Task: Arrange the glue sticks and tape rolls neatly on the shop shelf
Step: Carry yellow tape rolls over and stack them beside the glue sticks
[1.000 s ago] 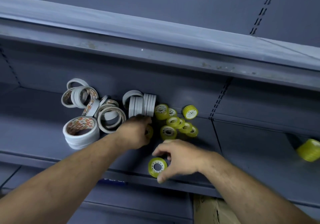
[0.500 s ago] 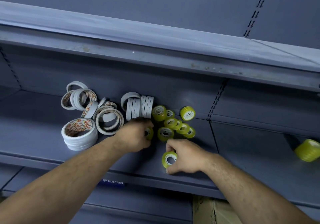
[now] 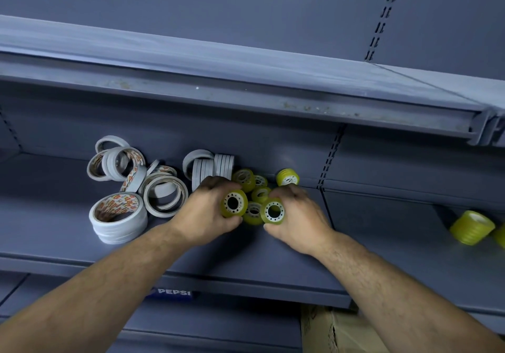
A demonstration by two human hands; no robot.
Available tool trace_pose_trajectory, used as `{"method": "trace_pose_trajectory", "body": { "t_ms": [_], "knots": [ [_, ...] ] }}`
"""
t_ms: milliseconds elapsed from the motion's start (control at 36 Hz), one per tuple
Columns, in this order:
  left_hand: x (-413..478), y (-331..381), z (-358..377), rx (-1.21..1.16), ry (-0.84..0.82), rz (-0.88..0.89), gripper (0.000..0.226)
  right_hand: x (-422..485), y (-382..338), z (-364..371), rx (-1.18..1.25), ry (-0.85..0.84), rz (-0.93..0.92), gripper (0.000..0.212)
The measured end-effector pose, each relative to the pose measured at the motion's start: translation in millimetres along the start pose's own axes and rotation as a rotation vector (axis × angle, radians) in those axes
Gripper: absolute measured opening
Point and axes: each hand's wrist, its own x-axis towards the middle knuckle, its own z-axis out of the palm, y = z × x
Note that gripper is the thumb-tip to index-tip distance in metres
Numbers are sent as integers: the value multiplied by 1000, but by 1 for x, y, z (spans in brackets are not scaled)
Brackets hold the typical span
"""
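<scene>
At the frame's centre one yellow tape roll point(image 3: 233, 203) is gripped by the left hand point(image 3: 205, 213) and a second yellow roll point(image 3: 273, 212) by the right hand point(image 3: 300, 216), while the white rolls point(image 3: 161, 197) at left and the stray yellow rolls point(image 3: 471, 227) at far right are judged yet to be tidied on the shelf point(image 3: 246, 259).

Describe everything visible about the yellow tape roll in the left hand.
The yellow tape roll is a small, thick spool of translucent yellow-green tape on a white core ringed with small holes round a dark hollow. It is held on edge, core toward the camera, gripped by the left hand, beside a second roll in the right hand.
</scene>
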Motion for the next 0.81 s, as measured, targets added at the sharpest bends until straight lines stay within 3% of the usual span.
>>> {"method": "trace_pose_trajectory", "body": {
  "t_ms": [556,694,806],
  "knots": [
    [5,8,0,-60,-1,49,64,-6,-1,-7,30,84,35,60],
    [6,14,4,-190,-23,-2,48,-12,3,-8,32,97,82,60],
    [9,13,11,-425,-78,-90,48,-17,5,-12,46,119,91,56]
  ]
}}
